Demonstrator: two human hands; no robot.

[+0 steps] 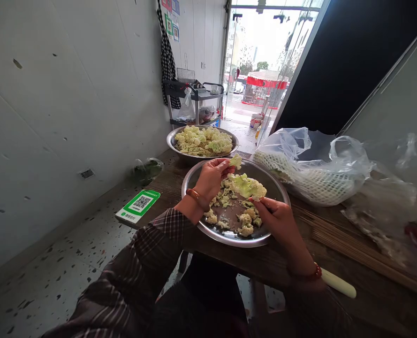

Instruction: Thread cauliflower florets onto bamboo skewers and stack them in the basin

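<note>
Over the near metal basin (236,241), my left hand (212,177) pinches a small cauliflower floret (235,161) between thumb and fingers. My right hand (274,216) is closed on the lower right end of a larger, flat cauliflower piece (246,187), just below the floret. Beneath both hands, several loose florets (246,224) and crumbs lie on the basin's bottom. Behind it stands a second metal basin (171,145) heaped with cauliflower pieces (203,141). Thin sticks lie across that heap.
Plastic bags with net-wrapped contents (321,180) sit right of the basins. Long thin sticks (352,249) and a pale handle (338,283) lie at the right. A green QR-code card (140,205) rests on the table's (173,176) left edge. Beyond stands a cart (197,96).
</note>
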